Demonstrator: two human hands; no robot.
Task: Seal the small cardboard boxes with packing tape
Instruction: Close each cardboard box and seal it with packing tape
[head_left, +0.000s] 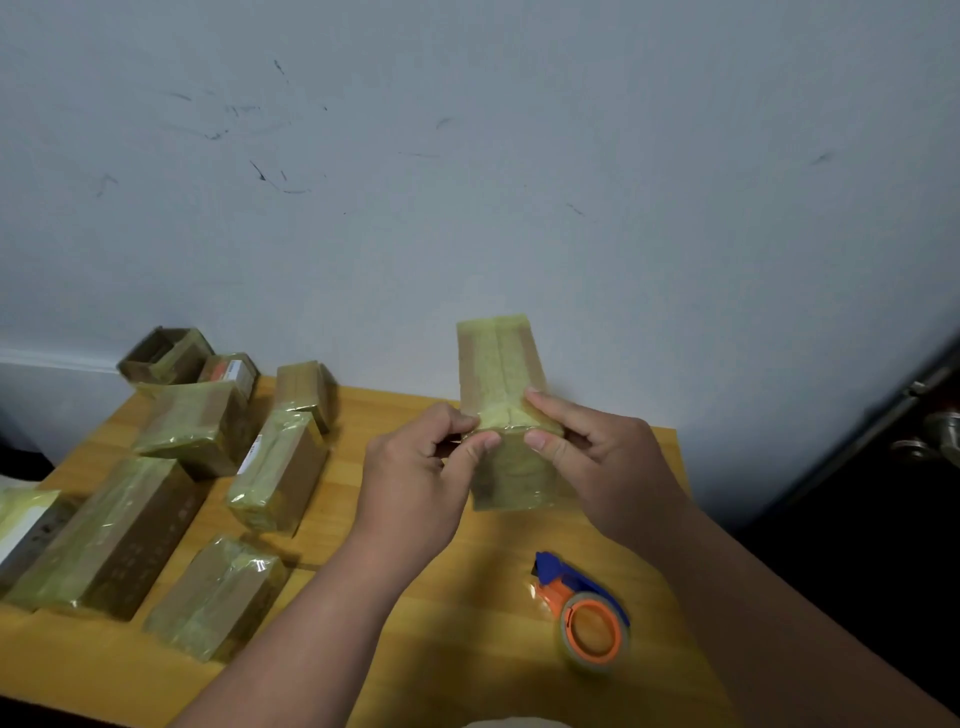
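1. Both hands up w/ the small box (503, 384) raised above the table (415, 597), near its far edge, tilted so its far end points up toward the wall (467, 156).
2. My left hand (415, 493) pinches the box's near-left corner, thumb and forefinger curled on the tape (493, 421) there.
3. My right hand (597, 457) grips the near-right corner, thumb on the front face, forefinger over the top.
4. Yellowish tape runs along the box's top seam and wraps the near end; looks like a loose flap hangs below, but it's blurry.
5. Tape dispenser (587, 616), orange core w/ blue handle, lies on the table toward the near-right corner, apart from my hands.
6. Taped boxes (208, 467) are clustered on the left half of the table, several touching.
7. Door handle (935, 436) at right, off the table.
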